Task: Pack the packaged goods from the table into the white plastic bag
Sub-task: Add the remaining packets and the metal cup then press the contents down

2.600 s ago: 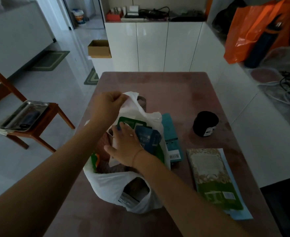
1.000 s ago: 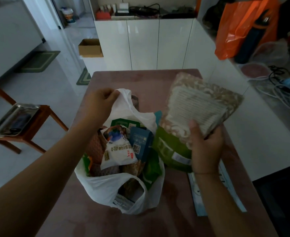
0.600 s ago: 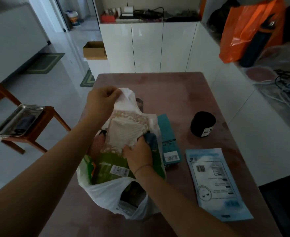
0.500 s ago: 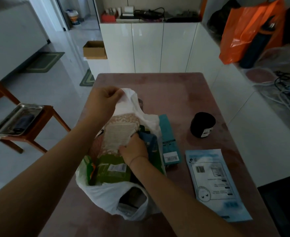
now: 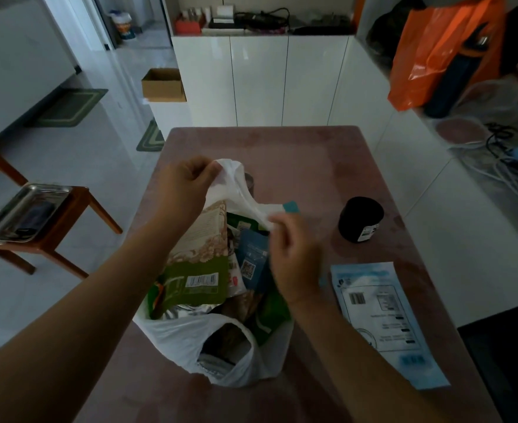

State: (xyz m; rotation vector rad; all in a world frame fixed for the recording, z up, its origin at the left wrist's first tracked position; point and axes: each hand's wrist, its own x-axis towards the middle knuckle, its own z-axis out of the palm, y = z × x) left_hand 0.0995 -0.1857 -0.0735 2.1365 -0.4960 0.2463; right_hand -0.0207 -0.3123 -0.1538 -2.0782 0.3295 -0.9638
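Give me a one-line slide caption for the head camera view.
Both hands, left hand and right hand, hold open a stuffed white plastic bag; a black jar and blue packet wait on the table.

Thin glossy white plastic bag (image 5: 187,340)

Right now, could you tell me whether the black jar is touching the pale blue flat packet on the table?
Apart. The head view shows the black jar standing farther back, with a clear strip of bare table between its base and the top edge of the pale blue packet.
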